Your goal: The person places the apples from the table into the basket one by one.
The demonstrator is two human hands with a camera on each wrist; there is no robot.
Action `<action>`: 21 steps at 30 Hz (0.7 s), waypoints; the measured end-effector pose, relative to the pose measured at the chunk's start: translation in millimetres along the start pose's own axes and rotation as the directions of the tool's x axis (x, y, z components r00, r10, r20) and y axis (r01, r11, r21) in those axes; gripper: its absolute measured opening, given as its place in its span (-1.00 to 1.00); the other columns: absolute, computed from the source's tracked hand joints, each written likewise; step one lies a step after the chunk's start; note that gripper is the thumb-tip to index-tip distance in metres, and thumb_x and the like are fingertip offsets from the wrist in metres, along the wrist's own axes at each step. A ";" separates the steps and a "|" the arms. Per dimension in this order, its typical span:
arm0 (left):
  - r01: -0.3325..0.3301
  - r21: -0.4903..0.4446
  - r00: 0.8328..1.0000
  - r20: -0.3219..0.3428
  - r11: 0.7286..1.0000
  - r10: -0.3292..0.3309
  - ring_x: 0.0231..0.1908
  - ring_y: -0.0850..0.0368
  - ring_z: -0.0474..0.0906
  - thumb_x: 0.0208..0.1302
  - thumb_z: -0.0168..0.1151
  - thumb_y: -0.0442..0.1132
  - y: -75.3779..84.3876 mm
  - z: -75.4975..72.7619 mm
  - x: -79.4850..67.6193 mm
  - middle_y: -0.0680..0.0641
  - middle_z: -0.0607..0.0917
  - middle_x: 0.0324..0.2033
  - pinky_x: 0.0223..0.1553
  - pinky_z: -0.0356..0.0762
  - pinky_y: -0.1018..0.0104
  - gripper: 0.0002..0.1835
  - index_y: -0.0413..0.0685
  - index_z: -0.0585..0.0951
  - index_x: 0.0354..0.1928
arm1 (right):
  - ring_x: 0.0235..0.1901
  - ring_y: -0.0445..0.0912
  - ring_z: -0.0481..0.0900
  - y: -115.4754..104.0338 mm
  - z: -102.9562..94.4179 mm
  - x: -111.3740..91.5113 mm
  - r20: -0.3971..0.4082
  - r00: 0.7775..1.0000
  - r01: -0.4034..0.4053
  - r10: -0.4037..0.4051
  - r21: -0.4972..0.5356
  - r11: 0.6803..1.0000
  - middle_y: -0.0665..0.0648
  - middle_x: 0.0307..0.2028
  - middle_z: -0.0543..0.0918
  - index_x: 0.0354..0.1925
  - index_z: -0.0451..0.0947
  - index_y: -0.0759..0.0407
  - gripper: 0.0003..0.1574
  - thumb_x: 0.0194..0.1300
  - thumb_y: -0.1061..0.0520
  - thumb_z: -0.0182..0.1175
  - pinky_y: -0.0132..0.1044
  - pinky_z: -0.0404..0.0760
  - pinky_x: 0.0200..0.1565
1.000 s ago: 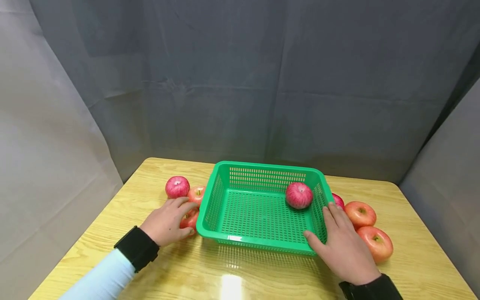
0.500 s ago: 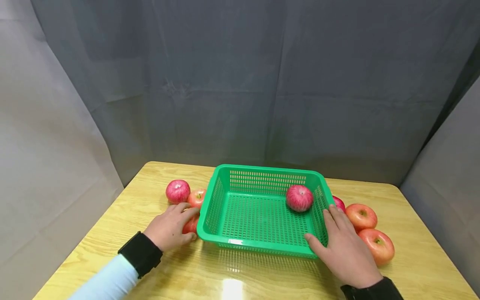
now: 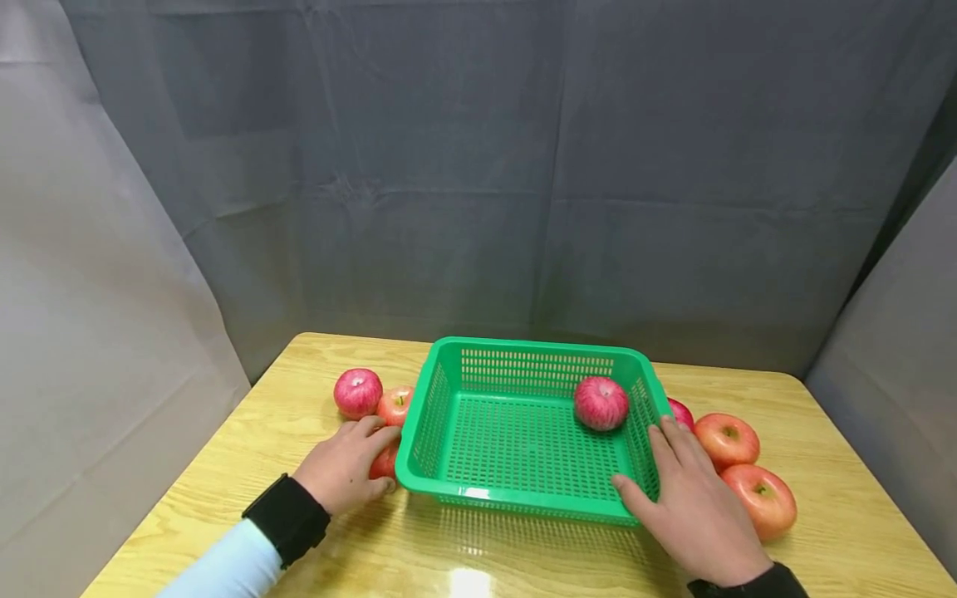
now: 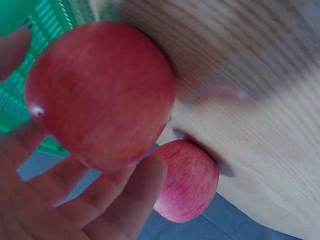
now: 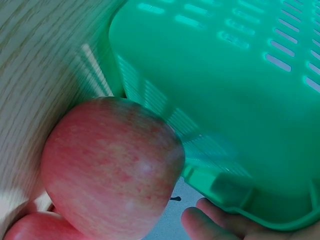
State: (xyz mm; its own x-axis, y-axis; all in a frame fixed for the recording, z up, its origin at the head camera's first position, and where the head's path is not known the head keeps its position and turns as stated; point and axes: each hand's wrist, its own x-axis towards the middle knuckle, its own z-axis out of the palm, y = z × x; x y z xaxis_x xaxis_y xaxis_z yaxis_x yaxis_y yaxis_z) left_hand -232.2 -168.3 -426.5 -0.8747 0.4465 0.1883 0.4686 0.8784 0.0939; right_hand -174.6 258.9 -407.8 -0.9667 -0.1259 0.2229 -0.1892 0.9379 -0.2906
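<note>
A green plastic basket [image 3: 508, 453] stands on the table, with a dark pink apple [image 3: 601, 404] inside at its right. Left of it, my left hand [image 3: 344, 469] holds a red apple [image 4: 105, 95], fingers along one side and thumb on the other; that apple stands close to the basket wall. Two more apples, one pink [image 3: 358, 393] and one lighter red [image 3: 396, 405], lie just beyond those fingers. My right hand [image 3: 695, 515] rests on the basket's right rim with fingers fairly straight and thumb spread toward the front corner.
Right of the basket lie a partly hidden pink apple [image 3: 680, 413] and two light red apples, one farther [image 3: 727, 440] and one nearer [image 3: 761, 500]. A grey cloth [image 3: 463, 183] hangs behind the wooden table [image 3: 224, 498], with paler cloth at both sides.
The whole head view has shifted, so everything sits slightly lower. My left fingers now cover more of the apple than a second ago. My right hand stays on the basket rim.
</note>
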 end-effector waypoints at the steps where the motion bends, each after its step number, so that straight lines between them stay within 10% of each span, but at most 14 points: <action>1: 0.003 0.001 1.000 0.001 1.000 -0.003 -0.01 -0.04 0.37 -0.12 0.49 0.01 -0.6 0.8 -0.5 -0.05 0.49 0.04 -0.12 0.56 -0.03 -0.29 0.09 0.50 0.17 | 0.34 0.20 -0.09 -0.4 0.5 -0.1 -0.002 1.000 0.001 -0.001 -0.001 1.000 0.37 0.38 0.04 0.37 0.10 0.39 0.21 0.22 -0.56 -0.13 0.34 0.32 0.08; 21: 0.026 -0.012 1.000 -0.001 1.000 -0.026 -0.23 0.06 0.41 -0.15 0.51 -0.03 -4.3 8.8 3.7 0.00 0.47 -0.13 -0.25 0.55 0.11 -0.28 0.16 0.48 0.16 | 0.37 0.16 -0.19 0.2 0.6 0.1 -0.022 1.000 0.019 -0.019 -0.007 1.000 0.38 0.37 0.08 0.35 0.11 0.41 0.19 0.24 -0.54 -0.12 0.34 0.29 0.09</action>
State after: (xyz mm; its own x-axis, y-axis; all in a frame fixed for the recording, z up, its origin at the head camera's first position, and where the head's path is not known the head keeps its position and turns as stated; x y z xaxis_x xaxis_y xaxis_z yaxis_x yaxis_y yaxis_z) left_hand -238.5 -169.0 -434.8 -0.8866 0.4231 0.1870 0.4470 0.8876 0.1109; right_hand -174.8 258.9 -408.4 -0.9588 -0.1368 0.2490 -0.2063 0.9378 -0.2794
